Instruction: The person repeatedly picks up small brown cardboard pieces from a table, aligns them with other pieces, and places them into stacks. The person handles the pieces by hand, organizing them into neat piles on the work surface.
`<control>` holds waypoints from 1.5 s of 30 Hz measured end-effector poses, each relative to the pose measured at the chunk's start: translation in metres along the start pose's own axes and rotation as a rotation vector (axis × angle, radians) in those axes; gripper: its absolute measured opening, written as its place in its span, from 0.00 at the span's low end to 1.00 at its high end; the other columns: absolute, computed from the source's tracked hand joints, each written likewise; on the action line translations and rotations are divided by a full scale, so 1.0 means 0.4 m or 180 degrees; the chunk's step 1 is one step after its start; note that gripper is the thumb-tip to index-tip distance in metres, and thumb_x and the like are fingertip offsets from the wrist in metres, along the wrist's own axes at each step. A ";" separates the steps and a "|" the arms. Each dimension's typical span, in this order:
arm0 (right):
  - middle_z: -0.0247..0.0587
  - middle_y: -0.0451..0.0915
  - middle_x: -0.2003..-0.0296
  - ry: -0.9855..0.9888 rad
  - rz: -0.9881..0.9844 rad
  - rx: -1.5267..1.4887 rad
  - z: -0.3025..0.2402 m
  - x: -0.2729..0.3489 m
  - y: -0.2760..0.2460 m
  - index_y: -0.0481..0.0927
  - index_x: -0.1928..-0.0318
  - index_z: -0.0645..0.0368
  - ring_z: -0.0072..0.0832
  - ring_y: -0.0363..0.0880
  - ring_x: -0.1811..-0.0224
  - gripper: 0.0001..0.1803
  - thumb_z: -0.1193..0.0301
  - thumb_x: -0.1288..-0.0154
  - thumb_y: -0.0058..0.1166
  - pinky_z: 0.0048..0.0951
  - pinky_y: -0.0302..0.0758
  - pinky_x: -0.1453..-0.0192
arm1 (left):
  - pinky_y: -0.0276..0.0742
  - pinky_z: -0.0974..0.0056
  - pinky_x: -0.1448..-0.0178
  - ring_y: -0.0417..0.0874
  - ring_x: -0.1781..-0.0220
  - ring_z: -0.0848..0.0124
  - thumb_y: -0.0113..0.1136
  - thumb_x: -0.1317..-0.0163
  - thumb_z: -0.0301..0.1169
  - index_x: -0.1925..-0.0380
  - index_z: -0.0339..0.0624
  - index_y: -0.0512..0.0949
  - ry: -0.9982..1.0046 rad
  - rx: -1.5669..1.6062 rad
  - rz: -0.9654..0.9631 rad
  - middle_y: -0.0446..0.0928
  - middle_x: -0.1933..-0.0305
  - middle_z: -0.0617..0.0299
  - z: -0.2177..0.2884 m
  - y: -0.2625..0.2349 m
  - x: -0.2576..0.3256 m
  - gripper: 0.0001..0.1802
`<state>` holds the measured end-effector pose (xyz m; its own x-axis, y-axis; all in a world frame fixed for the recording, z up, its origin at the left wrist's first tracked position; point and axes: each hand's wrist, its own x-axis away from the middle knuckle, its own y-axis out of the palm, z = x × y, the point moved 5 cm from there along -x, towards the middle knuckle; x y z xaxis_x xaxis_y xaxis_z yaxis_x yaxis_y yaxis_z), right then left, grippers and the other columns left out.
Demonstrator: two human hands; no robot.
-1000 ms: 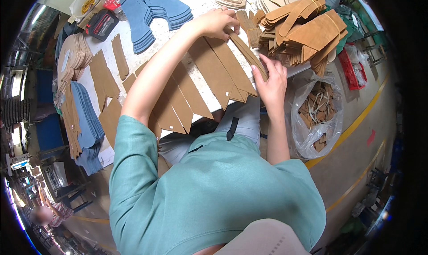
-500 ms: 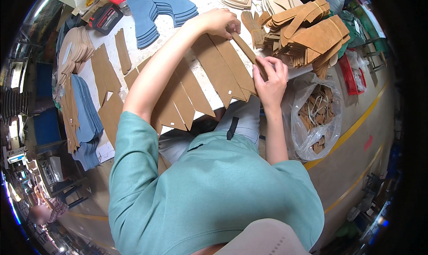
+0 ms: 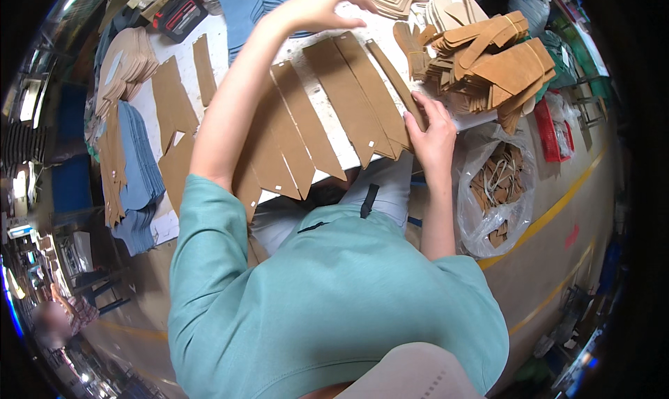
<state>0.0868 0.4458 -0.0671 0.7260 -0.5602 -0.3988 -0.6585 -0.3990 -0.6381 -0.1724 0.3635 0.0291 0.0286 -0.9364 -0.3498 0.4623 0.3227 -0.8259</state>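
Observation:
My left hand [image 3: 326,9] hovers over the far part of the white table, fingers apart and nothing in it. Below it lie flat brown leather pieces [image 3: 339,85] with pointed near ends, set side by side; more pointed leather pieces [image 3: 293,124] are spread to the left. A narrow brown leather strip [image 3: 390,71] lies slanted along their right side. My right hand [image 3: 433,134] pinches the near end of this strip between thumb and fingers. Part of the left-hand pieces is hidden behind my left forearm.
Banded stacks of tan leather pieces [image 3: 488,54] stand at the table's right. Blue pieces [image 3: 251,9] and a black-and-red battery pack [image 3: 180,16] are at the far left. A clear bag of scraps [image 3: 496,190] and a red basket [image 3: 554,131] stand right of the table.
My left hand has let go of the strip's far end and lifted away, up and slightly left. My right hand stays at the near end. The view has shifted slightly.

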 end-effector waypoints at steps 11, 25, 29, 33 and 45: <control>0.43 0.80 0.59 -0.0288 0.0054 0.0256 -0.117 0.003 0.011 0.79 0.44 0.56 0.40 0.77 0.52 0.21 0.71 0.39 0.60 0.39 0.72 0.44 | 0.78 0.66 0.54 0.83 0.60 0.70 0.63 0.37 0.40 0.56 0.49 0.84 -0.1675 -0.0526 -0.0267 0.84 0.58 0.62 -0.088 -0.120 0.388 0.13; 0.41 0.75 0.69 -0.0195 -0.1448 -0.0107 -0.299 0.137 0.159 0.76 0.41 0.52 0.34 0.77 0.68 0.26 0.73 0.42 0.62 0.37 0.78 0.59 | 0.77 0.67 0.61 0.81 0.66 0.76 0.72 0.45 0.36 0.62 0.42 0.81 -0.2283 0.0358 -0.0450 0.82 0.69 0.65 -0.137 0.025 0.365 0.14; 0.34 0.74 0.75 0.0029 -0.1138 -0.1391 -0.304 0.127 0.141 0.77 0.40 0.54 0.19 0.73 0.77 0.25 0.79 0.40 0.59 0.23 0.75 0.70 | 0.81 0.67 0.63 0.85 0.66 0.74 0.69 0.40 0.33 0.54 0.41 0.80 -0.2819 0.1989 0.0170 0.83 0.63 0.62 -0.176 -0.025 0.438 0.15; 0.33 0.77 0.74 0.0257 -0.1538 -0.1800 -0.298 0.137 0.170 0.76 0.39 0.56 0.15 0.74 0.77 0.25 0.80 0.38 0.58 0.21 0.74 0.70 | 0.78 0.70 0.64 0.82 0.67 0.78 0.69 0.40 0.32 0.56 0.40 0.79 -0.2408 0.1241 -0.0093 0.83 0.63 0.63 -0.200 -0.064 0.472 0.14; 0.38 0.78 0.75 -0.0019 -0.1836 -0.1020 -0.281 0.174 0.201 0.79 0.42 0.58 0.23 0.76 0.78 0.23 0.75 0.40 0.61 0.26 0.75 0.69 | 0.76 0.66 0.59 0.80 0.66 0.74 0.70 0.45 0.36 0.58 0.44 0.83 -0.2197 -0.0121 -0.0386 0.81 0.69 0.64 -0.151 -0.020 0.467 0.15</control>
<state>0.0621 0.2931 -0.0720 0.9805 -0.1882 -0.0559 -0.1893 -0.8309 -0.5232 -0.2243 0.1944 -0.0566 0.5409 -0.8356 0.0960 0.4667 0.2033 -0.8607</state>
